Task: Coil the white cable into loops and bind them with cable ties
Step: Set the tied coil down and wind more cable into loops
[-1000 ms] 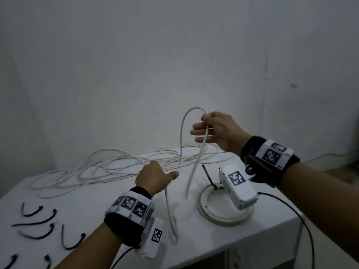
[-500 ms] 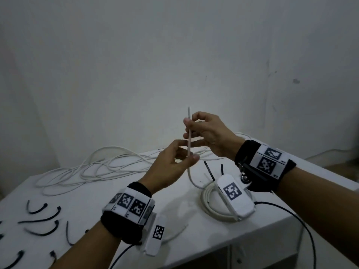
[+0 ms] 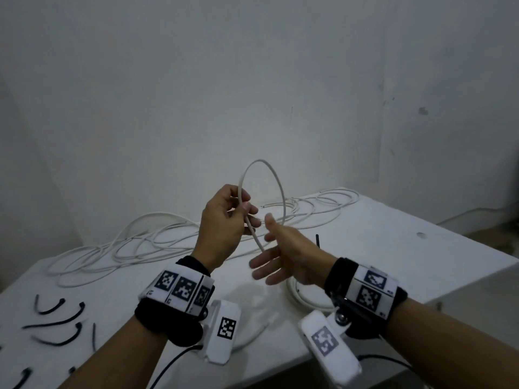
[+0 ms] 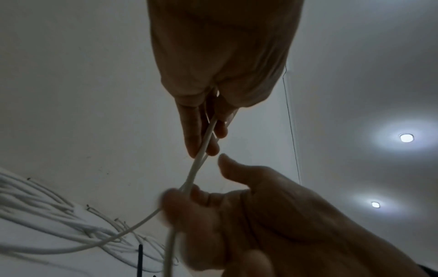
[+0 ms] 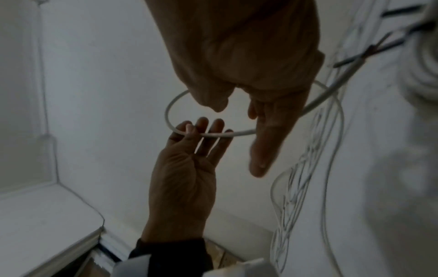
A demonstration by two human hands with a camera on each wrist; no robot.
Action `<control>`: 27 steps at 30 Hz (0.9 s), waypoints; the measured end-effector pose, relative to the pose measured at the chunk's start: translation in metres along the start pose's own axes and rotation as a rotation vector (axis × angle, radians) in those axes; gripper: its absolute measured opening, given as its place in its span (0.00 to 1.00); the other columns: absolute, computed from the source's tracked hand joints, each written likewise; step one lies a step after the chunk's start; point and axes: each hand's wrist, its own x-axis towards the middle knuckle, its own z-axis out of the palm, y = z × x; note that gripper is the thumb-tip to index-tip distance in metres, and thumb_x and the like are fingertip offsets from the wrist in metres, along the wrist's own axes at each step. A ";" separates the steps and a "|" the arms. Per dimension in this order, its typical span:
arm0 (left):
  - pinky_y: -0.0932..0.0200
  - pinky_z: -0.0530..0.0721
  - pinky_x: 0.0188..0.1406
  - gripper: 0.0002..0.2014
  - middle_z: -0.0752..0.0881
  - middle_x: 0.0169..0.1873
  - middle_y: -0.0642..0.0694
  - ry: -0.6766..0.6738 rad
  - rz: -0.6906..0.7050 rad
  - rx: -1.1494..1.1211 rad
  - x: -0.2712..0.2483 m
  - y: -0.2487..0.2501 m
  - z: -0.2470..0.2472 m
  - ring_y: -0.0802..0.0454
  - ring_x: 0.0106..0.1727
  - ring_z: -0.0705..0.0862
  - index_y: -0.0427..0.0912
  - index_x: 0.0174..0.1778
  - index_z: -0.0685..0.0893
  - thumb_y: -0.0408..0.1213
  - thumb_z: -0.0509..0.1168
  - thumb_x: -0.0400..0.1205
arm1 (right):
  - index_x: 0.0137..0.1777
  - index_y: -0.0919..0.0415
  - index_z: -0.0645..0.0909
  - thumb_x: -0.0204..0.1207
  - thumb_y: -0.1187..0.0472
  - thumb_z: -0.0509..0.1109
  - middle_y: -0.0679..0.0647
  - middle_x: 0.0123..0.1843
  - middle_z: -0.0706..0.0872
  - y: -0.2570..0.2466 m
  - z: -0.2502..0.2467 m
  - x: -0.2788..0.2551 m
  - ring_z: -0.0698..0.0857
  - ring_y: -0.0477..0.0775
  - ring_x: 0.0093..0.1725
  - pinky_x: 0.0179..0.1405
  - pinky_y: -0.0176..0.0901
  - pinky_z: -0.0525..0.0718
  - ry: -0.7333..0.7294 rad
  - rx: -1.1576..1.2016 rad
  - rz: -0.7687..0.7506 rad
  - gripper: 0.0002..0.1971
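Whereas half a second ago both hands held a straight end, we are now pinching a white cable [image 3: 276,179] loop in our left hand [image 3: 224,228], our right hand [image 3: 286,255] hovering with fingers spread.

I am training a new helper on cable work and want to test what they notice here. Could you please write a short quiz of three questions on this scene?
1. Which hand pinches the raised loop of the white cable?
A. left hand
B. right hand
C. neither

2. True or false: the black cable ties lie on the table at the person's right side.

3. Fill in: the wound coil lies on the table just below the ___ hand.

Key:
1. A
2. False, they lie at the left side.
3. right; the right hand is above it, fingers straight.
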 end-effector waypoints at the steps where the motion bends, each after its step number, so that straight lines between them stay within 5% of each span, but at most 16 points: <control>1: 0.50 0.90 0.38 0.06 0.87 0.38 0.39 -0.011 -0.007 0.007 -0.002 -0.001 0.000 0.43 0.36 0.89 0.40 0.46 0.78 0.25 0.60 0.85 | 0.54 0.62 0.71 0.85 0.43 0.55 0.68 0.43 0.86 0.006 0.004 0.003 0.89 0.61 0.33 0.25 0.47 0.87 -0.023 0.080 0.017 0.20; 4: 0.51 0.89 0.41 0.08 0.87 0.36 0.36 -0.038 -0.061 -0.035 -0.008 -0.002 -0.004 0.43 0.39 0.88 0.37 0.41 0.77 0.20 0.62 0.81 | 0.49 0.72 0.77 0.83 0.68 0.61 0.68 0.43 0.82 0.008 0.012 0.019 0.86 0.61 0.37 0.33 0.47 0.89 0.110 0.417 -0.043 0.06; 7: 0.53 0.87 0.37 0.07 0.85 0.29 0.35 0.007 -0.193 -0.153 -0.004 0.008 -0.015 0.42 0.34 0.87 0.35 0.36 0.78 0.21 0.62 0.77 | 0.40 0.72 0.75 0.76 0.80 0.60 0.64 0.33 0.79 0.010 0.009 0.034 0.81 0.57 0.28 0.22 0.40 0.85 0.261 0.478 -0.094 0.07; 12: 0.51 0.89 0.30 0.06 0.70 0.17 0.49 0.010 -0.506 -0.322 0.025 0.012 -0.046 0.53 0.16 0.71 0.37 0.43 0.79 0.36 0.62 0.83 | 0.54 0.61 0.66 0.75 0.75 0.64 0.62 0.37 0.79 0.033 0.005 0.033 0.79 0.53 0.27 0.21 0.39 0.80 0.194 -0.141 -0.385 0.14; 19: 0.63 0.78 0.17 0.11 0.71 0.17 0.51 0.119 -0.559 -0.348 0.040 -0.002 -0.067 0.55 0.15 0.70 0.39 0.38 0.78 0.37 0.58 0.84 | 0.56 0.59 0.73 0.74 0.70 0.63 0.51 0.32 0.79 0.042 -0.005 0.026 0.77 0.51 0.30 0.25 0.33 0.74 0.175 -0.886 -0.582 0.12; 22: 0.63 0.73 0.15 0.10 0.67 0.15 0.49 0.096 -0.461 -0.079 0.033 -0.002 -0.066 0.53 0.13 0.66 0.35 0.40 0.78 0.35 0.56 0.84 | 0.60 0.58 0.75 0.77 0.67 0.62 0.56 0.42 0.86 0.042 -0.011 0.030 0.82 0.59 0.41 0.37 0.46 0.77 0.262 -1.023 -0.655 0.12; 27: 0.56 0.78 0.17 0.12 0.71 0.23 0.42 -0.048 -0.232 0.246 0.013 0.001 -0.055 0.50 0.15 0.70 0.34 0.38 0.83 0.32 0.58 0.83 | 0.61 0.54 0.81 0.80 0.63 0.63 0.52 0.49 0.86 0.028 -0.008 0.042 0.80 0.57 0.52 0.40 0.46 0.74 0.489 -1.134 -0.886 0.13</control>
